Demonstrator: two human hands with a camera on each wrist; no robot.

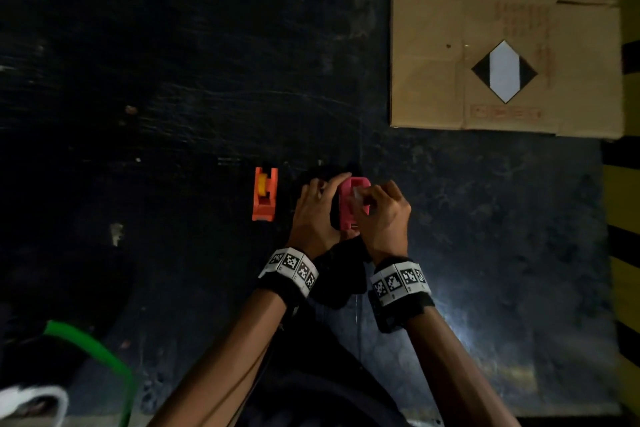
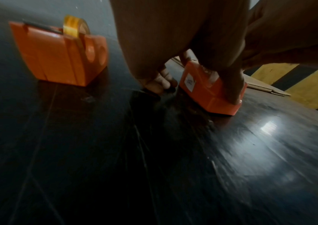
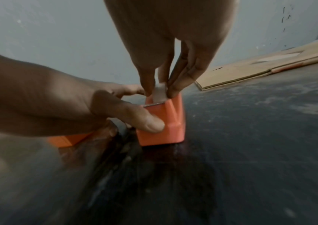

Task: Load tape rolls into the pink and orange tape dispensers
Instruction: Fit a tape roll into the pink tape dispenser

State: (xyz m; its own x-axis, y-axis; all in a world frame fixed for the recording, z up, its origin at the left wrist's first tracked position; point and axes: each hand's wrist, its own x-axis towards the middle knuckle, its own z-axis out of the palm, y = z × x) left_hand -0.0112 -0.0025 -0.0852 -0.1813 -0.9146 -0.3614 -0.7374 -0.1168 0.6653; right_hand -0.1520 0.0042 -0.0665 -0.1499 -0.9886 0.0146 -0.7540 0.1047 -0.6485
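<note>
The pink dispenser [image 1: 348,210] stands on the dark floor between my hands; it looks orange in both wrist views [image 2: 208,91] [image 3: 165,126]. My left hand [image 1: 325,192] grips it from the left, the thumb [image 3: 148,121] pressing its front below the cutter. My right hand [image 1: 363,196] pinches a pale tape end [image 3: 160,93] just above the cutter blade. The roll inside is hidden by my fingers. To the left, apart from both hands, stands the orange dispenser [image 1: 265,194] [image 2: 57,53] with a yellow tape roll [image 2: 76,26] seated in it.
A flattened cardboard box [image 1: 502,45] lies at the back right. A yellow-and-black striped edge [image 1: 623,191] runs down the right side. A green curved bar [image 1: 104,354] and a white shoe [image 1: 31,402] are at the bottom left.
</note>
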